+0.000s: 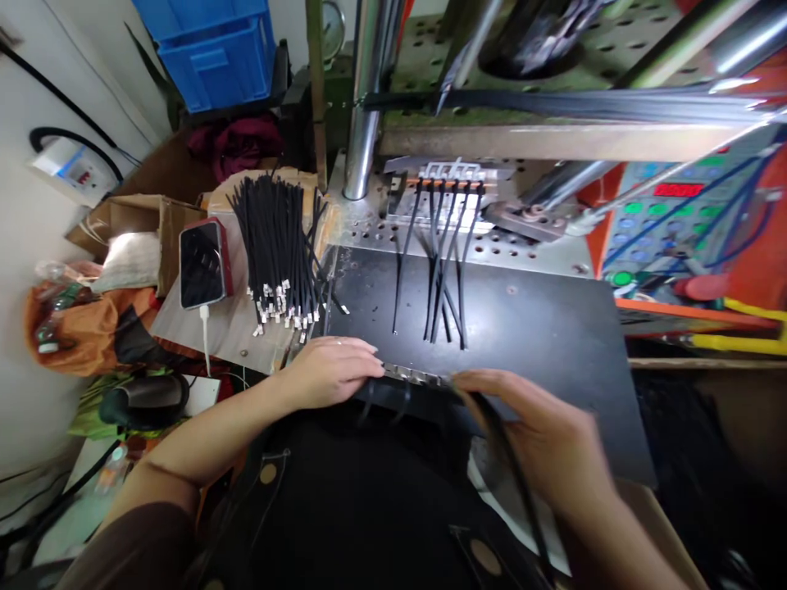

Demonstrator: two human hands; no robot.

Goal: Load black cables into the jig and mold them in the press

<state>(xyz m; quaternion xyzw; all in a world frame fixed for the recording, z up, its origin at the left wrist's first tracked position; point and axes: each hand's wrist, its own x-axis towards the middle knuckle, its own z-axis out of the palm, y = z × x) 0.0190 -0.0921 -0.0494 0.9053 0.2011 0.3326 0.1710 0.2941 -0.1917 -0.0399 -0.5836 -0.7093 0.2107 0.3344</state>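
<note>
My left hand [338, 370] is closed over the left end of a narrow metal fixture strip [415, 375] at the front edge of the black work plate [553, 328]. At the strip's right end, my right hand [541, 434] is closed round a black cable [513, 459], which trails down past the palm and is blurred by motion. Short dark cable ends hang from the strip in front of the apron. Beyond my hands, several black cables [439, 287] run from a clamped metal mould [452, 184] onto the plate.
A bundle of black cables with white-metal ends [279, 246] lies at the left, beside a charging phone [202, 264]. Steel press columns [362, 123] rise behind the plate. At the right stands a control panel [670, 209] with buttons. A blue bin [215, 57] is at the back.
</note>
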